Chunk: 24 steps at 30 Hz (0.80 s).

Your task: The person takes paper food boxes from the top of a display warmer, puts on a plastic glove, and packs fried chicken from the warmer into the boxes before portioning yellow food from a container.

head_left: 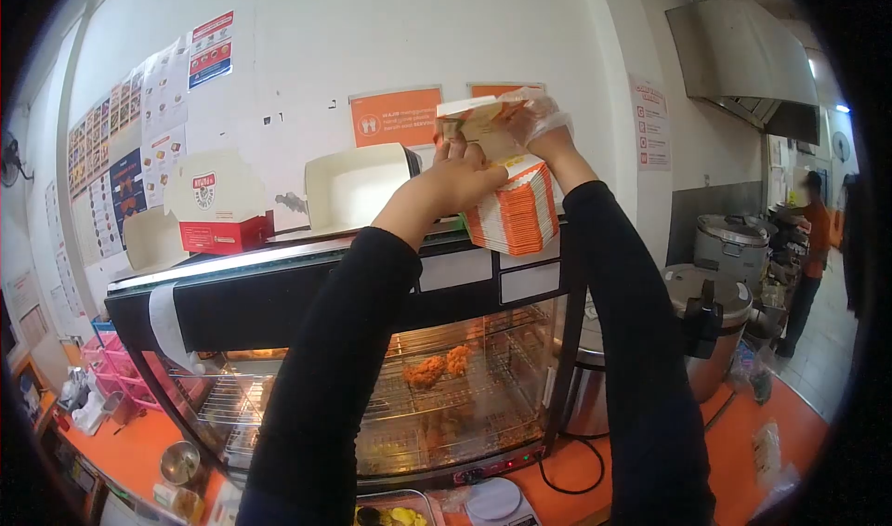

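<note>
My left hand (451,187) is raised above the warming cabinet, its fingers curled against an orange-and-white paper food box (478,117). The same box is gripped from the right by my right hand (546,134), which wears a clear plastic glove. The box's pale inner side faces me. Just below my hands, a nested stack of orange-and-white striped paper boxes (514,215) leans over the front edge of the cabinet top. My left palm is close to this stack; whether it touches is hidden.
The glass warming cabinet (446,340) holds fried chicken (437,368) on wire racks. On its top stand a white open carton (358,191) and a red-and-white box (221,233). Large metal pots (711,312) stand right; a person (813,247) is farther back. Below sits a white scale (497,500).
</note>
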### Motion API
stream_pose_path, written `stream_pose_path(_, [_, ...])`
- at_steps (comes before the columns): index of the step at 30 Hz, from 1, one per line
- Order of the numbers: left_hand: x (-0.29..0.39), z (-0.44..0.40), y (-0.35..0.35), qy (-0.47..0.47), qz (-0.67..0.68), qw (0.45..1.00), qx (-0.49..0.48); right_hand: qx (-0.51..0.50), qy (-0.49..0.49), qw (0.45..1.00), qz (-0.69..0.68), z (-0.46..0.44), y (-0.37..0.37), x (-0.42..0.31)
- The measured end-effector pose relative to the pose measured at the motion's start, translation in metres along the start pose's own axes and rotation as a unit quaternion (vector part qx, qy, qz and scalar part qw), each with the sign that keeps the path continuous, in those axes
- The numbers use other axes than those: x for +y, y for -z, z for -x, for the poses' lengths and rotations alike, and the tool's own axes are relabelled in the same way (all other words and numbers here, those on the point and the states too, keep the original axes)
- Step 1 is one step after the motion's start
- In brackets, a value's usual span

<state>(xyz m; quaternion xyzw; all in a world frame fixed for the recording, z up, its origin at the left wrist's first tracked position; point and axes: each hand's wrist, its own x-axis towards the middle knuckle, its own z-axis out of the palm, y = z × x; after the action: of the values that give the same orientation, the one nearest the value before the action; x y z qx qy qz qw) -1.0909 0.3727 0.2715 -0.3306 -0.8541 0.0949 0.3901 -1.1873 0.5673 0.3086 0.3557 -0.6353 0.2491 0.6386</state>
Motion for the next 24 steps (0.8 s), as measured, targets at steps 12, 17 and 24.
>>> stream_pose_path(12, [0.035, 0.011, 0.022, -0.031, 0.084, 0.902, 0.422, 0.16, -0.226, 0.951, 0.139, 0.019, 0.174, -0.113])
stream_pose_path(17, [0.125, 0.081, 0.025, -0.074, 0.494, 0.831, 0.246, 0.047, -0.293, 0.935, -0.193, 0.144, 0.254, -0.116])
stream_pose_path(24, [0.202, 0.224, -0.109, 0.194, 0.879, 0.397, -0.181, -0.361, 0.019, 0.926, 0.109, 0.304, 0.205, -0.166])
